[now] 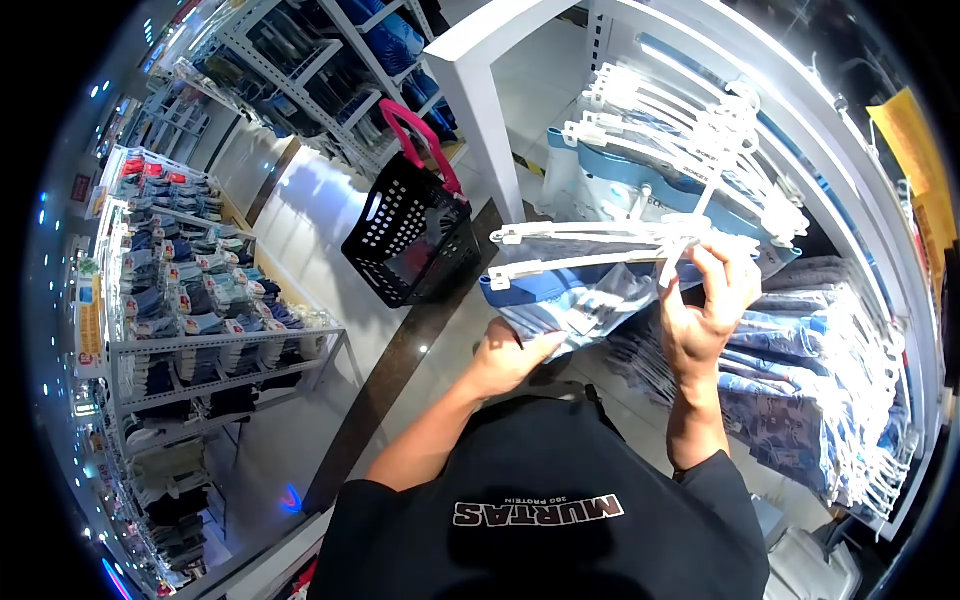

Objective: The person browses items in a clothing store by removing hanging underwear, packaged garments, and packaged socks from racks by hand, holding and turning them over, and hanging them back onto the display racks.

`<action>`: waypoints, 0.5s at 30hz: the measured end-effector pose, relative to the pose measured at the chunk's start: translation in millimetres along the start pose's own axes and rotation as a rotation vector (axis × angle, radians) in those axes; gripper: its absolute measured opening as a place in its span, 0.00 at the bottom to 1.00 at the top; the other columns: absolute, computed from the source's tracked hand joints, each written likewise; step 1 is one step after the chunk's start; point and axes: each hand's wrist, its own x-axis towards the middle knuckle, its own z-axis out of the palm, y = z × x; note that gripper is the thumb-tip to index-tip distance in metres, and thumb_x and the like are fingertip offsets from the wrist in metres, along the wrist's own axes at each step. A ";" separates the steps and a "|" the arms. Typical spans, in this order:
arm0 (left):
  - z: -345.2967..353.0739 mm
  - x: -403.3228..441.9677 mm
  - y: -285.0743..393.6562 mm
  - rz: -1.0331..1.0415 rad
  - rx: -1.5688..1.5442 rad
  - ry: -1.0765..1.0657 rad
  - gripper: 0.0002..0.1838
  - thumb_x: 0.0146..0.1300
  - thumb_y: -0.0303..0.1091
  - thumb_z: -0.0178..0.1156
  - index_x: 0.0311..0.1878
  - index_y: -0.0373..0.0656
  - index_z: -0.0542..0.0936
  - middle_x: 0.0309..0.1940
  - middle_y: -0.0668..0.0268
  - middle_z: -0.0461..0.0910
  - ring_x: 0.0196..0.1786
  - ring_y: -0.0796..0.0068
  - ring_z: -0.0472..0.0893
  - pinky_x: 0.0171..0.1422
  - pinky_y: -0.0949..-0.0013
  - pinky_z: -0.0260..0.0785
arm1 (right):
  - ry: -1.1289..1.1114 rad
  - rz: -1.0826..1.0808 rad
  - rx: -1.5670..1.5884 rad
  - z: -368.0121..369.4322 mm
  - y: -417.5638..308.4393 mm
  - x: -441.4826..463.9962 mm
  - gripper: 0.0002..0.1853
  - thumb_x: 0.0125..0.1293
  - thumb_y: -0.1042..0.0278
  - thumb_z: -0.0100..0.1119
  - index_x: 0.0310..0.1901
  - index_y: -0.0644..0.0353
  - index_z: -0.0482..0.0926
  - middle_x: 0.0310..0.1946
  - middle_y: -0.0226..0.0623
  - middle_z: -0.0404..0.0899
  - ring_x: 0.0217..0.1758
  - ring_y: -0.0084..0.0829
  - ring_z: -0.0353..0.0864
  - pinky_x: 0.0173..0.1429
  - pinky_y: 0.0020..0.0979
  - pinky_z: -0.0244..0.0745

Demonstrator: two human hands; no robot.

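Note:
Two white plastic clip hangers [590, 237] are held out in front of my chest, with blue-and-white printed garments [600, 300] clipped along their bars. My right hand [708, 305] is closed around the hanger necks near their hooks, thumb and fingers pinching the plastic. At the garment's lower left edge, my left hand [503, 358] grips the blue fabric, thumb on top and fingers partly hidden beneath. Just beyond hangs a row of similar white hangers [690, 140] bearing light blue garments [610, 185].
A white display frame [485, 120] surrounds the hanging row. Below right hang more blue printed garments [780, 420]. A black basket with a pink handle [415, 235] stands on the floor. To the left is a rack [230, 345] of small folded goods; shelves [330, 70] stand behind.

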 end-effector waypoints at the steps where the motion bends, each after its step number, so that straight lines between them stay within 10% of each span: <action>1: 1.8 1.4 5.6 0.035 -0.017 0.024 0.13 0.62 0.33 0.67 0.46 0.36 0.82 0.40 0.63 0.84 0.42 0.73 0.81 0.50 0.68 0.74 | 0.001 -0.002 0.013 -0.7 -2.4 2.9 0.16 0.43 0.75 0.72 0.37 0.52 0.81 0.41 0.28 0.79 0.49 0.34 0.73 0.60 0.39 0.58; 8: -22.6 5.4 -5.6 0.098 0.105 -0.182 0.24 0.55 0.30 0.74 0.53 0.36 0.75 0.43 0.67 0.79 0.46 0.77 0.78 0.50 0.72 0.72 | 0.118 -0.002 0.085 -17.6 -13.2 -7.1 0.12 0.50 0.79 0.71 0.34 0.58 0.78 0.38 0.36 0.77 0.49 0.38 0.76 0.71 0.49 0.56; 15: -54.7 11.3 -9.4 0.000 -0.132 -0.834 0.22 0.58 0.23 0.67 0.55 0.38 0.73 0.39 0.66 0.78 0.44 0.80 0.78 0.50 0.73 0.69 | 0.438 0.209 0.156 -18.2 -30.7 -43.1 0.09 0.69 0.72 0.56 0.48 0.64 0.72 0.51 0.49 0.78 0.58 0.42 0.75 0.69 0.45 0.62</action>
